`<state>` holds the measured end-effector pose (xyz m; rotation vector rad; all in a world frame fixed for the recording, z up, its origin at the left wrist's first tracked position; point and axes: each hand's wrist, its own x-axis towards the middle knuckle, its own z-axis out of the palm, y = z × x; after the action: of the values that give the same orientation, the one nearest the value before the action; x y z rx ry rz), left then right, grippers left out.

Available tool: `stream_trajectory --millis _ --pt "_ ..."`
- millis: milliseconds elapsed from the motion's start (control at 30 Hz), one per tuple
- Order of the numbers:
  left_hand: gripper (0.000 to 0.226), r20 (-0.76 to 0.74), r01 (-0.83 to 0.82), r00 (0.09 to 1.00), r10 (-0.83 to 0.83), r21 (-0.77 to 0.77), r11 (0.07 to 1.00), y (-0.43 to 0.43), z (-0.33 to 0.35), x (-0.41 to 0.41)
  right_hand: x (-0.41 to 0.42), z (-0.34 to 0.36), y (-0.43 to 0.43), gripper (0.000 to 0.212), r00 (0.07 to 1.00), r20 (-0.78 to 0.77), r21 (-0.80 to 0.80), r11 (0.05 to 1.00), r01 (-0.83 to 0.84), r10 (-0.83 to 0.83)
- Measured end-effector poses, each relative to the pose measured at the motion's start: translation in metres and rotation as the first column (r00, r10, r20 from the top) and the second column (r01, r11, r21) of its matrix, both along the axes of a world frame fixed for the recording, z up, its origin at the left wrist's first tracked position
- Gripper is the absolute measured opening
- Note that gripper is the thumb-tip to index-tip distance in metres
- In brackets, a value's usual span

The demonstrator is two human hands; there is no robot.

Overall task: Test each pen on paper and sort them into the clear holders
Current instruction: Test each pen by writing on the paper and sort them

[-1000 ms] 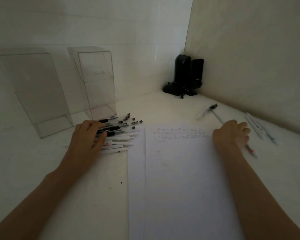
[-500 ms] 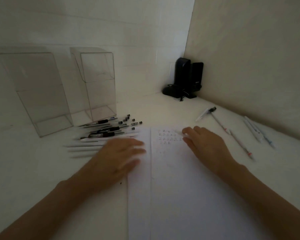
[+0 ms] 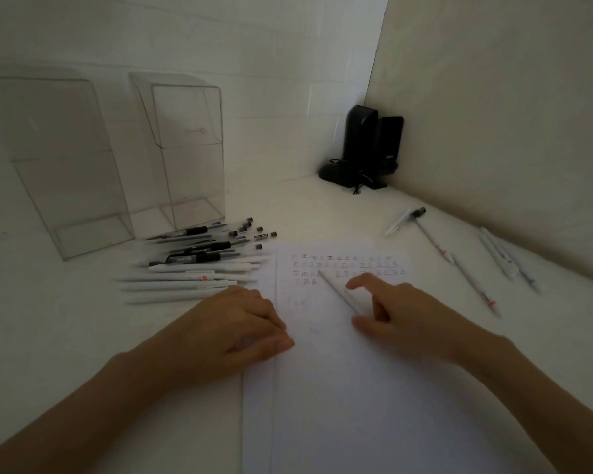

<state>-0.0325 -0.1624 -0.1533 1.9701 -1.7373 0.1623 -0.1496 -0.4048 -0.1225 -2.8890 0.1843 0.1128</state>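
A white pen (image 3: pixel 338 290) lies slanted across the paper (image 3: pixel 356 405), tip toward rows of small written marks (image 3: pixel 343 268). My right hand (image 3: pixel 401 319) is loosely closed around its rear end, index finger stretched out above it and thumb below. My left hand (image 3: pixel 233 330) rests with curled fingers on the paper's left edge and holds nothing that I can see. A pile of white and black pens (image 3: pixel 199 265) lies left of the paper. Two clear holders (image 3: pixel 65 165) (image 3: pixel 189 148) stand behind the pile against the wall, both with nothing inside.
Several pens lie apart on the right: a long thin pair (image 3: pixel 473 278), a white one with a black cap (image 3: pixel 403 220) and pale ones (image 3: pixel 504 258) near the right wall. A black device with a cable (image 3: pixel 367 148) sits in the corner.
My left hand left the pen pile and came to the paper's left edge. My right hand moved from the pens on the right to the paper, where it now has a white pen.
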Motion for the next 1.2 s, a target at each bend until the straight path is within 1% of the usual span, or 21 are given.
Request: stream_trajectory --millis 67,133,200,267,300,367,400,467,533,600,633,667,733,833,967,1100,1200 --pt "0.045 -0.012 0.000 1.000 -0.001 -0.021 1.000 0.000 -0.001 0.000 0.000 -0.011 0.009 0.022 0.993 0.115 0.003 1.000 0.014 -0.014" --pt "0.041 -0.023 0.003 1.000 -0.004 -0.037 0.999 0.000 -0.001 -0.001 0.005 -0.016 0.016 0.012 0.975 0.214 0.083 0.996 0.033 -0.050" --pt "0.037 -0.025 0.003 1.000 -0.004 -0.039 0.999 0.002 -0.002 -0.001 0.009 -0.016 0.015 0.014 0.950 0.305 0.154 0.988 0.020 -0.067" --pt "0.035 -0.026 -0.002 1.000 0.001 -0.037 0.999 0.003 -0.002 0.000 0.010 -0.012 0.007 0.018 0.932 0.363 0.188 0.980 -0.065 -0.008" --pt "0.035 -0.035 -0.006 0.999 0.005 -0.035 0.999 0.004 -0.002 0.000 0.010 -0.011 0.003 0.022 0.939 0.339 0.172 0.977 -0.128 0.064" --pt "0.036 -0.050 -0.016 0.999 0.014 -0.033 0.999 0.004 -0.003 0.001 0.009 -0.014 -0.005 0.030 0.954 0.218 0.079 0.971 -0.226 0.205" --pt "0.037 -0.052 -0.020 0.998 0.019 -0.033 0.999 0.004 -0.003 0.001 0.009 -0.017 -0.006 0.032 0.953 0.179 0.051 0.965 -0.258 0.246" --pt "0.036 -0.059 -0.023 0.998 0.022 -0.031 0.999 0.003 -0.004 0.001 0.012 -0.023 -0.003 0.027 0.934 0.212 0.059 0.950 -0.305 0.287" --pt "0.035 -0.065 -0.024 0.998 0.022 -0.033 0.999 0.003 -0.004 0.001 0.016 -0.029 0.001 0.023 0.915 0.304 0.073 0.951 -0.301 0.266" --pt "0.034 -0.067 -0.032 0.997 0.031 -0.022 0.999 0.004 -0.005 0.002 0.021 -0.029 0.001 0.024 0.916 0.341 0.117 0.957 -0.267 0.213" --pt "0.033 -0.063 -0.038 0.997 0.038 -0.008 0.999 0.004 -0.006 0.003 0.023 -0.027 0.000 0.027 0.929 0.312 0.150 0.955 -0.257 0.201" --pt "0.033 -0.056 -0.045 0.997 0.046 0.010 0.999 0.005 -0.008 0.004 0.022 -0.024 -0.001 0.031 0.947 0.250 0.182 0.951 -0.250 0.201" --pt "0.037 -0.056 -0.061 0.996 0.064 0.054 0.997 0.006 -0.012 0.007 0.019 -0.022 -0.003 0.034 0.959 0.174 0.206 0.944 -0.257 0.223" --pt "0.050 -0.102 -0.072 0.991 0.083 0.108 0.992 0.007 -0.016 0.007 0.017 -0.027 -0.007 0.025 0.952 0.258 0.258 0.938 -0.232 0.165" --pt "0.049 -0.102 -0.079 0.991 0.090 0.107 0.991 0.007 -0.016 0.008 0.021 -0.032 -0.008 0.019 0.931 0.337 0.264 0.935 -0.239 0.142" --pt "0.046 -0.086 -0.081 0.992 0.091 0.111 0.991 0.007 -0.017 0.010 0.020 -0.035 -0.008 0.016 0.933 0.321 0.228 0.942 -0.245 0.165" --pt "0.045 -0.087 -0.084 0.992 0.093 0.105 0.991 0.007 -0.018 0.010 0.018 -0.030 -0.011 0.025 0.942 0.285 0.242 0.938 -0.250 0.177"
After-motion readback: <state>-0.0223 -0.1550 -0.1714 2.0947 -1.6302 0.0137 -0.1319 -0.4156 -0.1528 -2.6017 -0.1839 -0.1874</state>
